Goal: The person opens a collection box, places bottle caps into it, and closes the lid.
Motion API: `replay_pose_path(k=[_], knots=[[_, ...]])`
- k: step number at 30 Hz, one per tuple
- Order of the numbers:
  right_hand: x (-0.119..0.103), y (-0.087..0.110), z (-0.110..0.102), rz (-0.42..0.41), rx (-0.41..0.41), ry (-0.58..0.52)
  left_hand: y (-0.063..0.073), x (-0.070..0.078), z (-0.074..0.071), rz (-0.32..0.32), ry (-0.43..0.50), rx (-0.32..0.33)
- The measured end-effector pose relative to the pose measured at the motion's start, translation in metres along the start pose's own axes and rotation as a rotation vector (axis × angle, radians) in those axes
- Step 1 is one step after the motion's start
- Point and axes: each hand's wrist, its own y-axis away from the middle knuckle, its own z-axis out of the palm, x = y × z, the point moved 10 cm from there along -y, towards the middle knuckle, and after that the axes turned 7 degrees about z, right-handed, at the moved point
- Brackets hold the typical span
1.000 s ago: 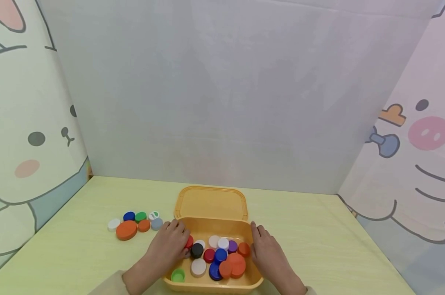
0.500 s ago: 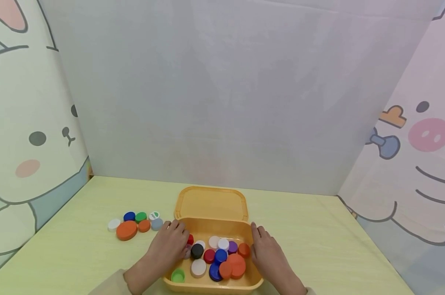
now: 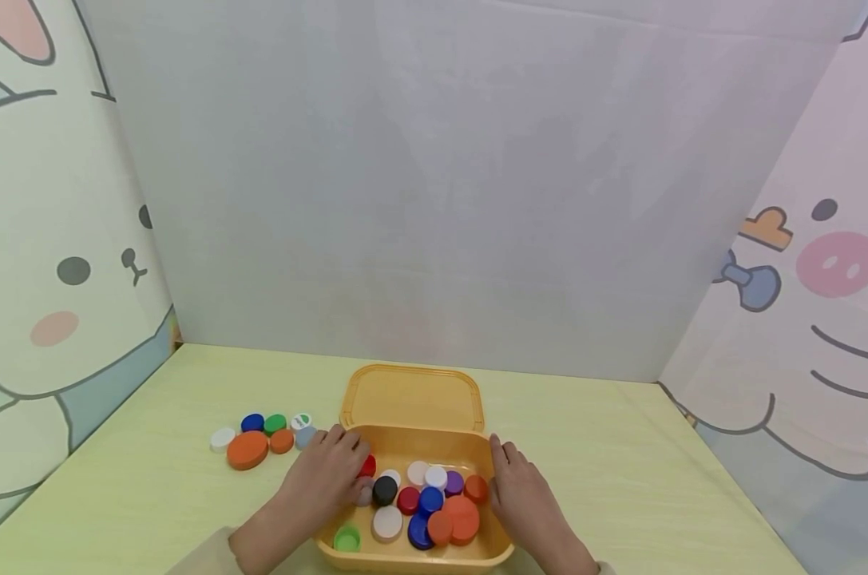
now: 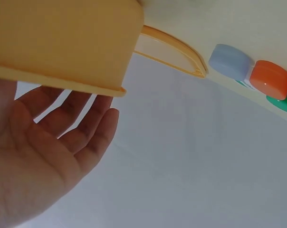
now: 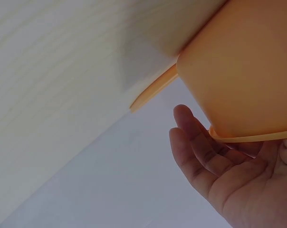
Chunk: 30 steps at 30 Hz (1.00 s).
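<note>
Nearest the person, the yellow box (image 3: 414, 551) sits at the front edge of the pale green table (image 3: 620, 479), its front rim almost at the bottom of the head view. The left hand (image 3: 326, 483) lies over the box's left wall with fingers straight and relaxed, gripping nothing; the wrist view shows the palm flat and open beside the rim. The right hand (image 3: 523, 495) rests the same way against the right wall, fingers extended, holding nothing. Bare tabletop runs wide to the right of the box and also to the left in front of the loose caps, so there is room on both sides.

Inside the box lie many bottle caps: a green cap (image 3: 346, 537) at the front left corner, a white cap (image 3: 387, 521) beside it, a large orange cap (image 3: 461, 515) at the right, with blue, red, purple and a black cap (image 3: 385, 489) between. A red cap (image 3: 366, 465) lies just by the left fingertips.

Behind the box its hinged lid (image 3: 412, 397) lies open, flat on the table. Further left, well apart from the box, a group of loose caps (image 3: 261, 435) sits together, the biggest orange. Beyond stands a plain grey backdrop (image 3: 434, 184) with cartoon panels on either side.
</note>
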Motion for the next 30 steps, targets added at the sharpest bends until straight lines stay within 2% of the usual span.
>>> replay_pose_path(k=[6,11,21,25,30], knots=[[0.000,0.000,0.000,-0.001,0.005,0.007,0.005,-0.015,-0.018,-0.030,0.060,0.069],[0.000,0.000,0.001,0.004,0.001,0.001,0.015,-0.033,-0.028,-0.058,0.059,0.140],[0.001,0.001,0.000,-0.013,0.014,-0.005,0.033,-0.064,-0.032,-0.079,0.031,0.252],[0.000,0.002,-0.002,-0.022,0.025,-0.005,0.038,-0.078,-0.025,-0.110,0.046,0.242],[0.000,0.001,-0.003,-0.031,0.039,-0.003,0.046,-0.096,-0.013,-0.156,0.047,0.172]])
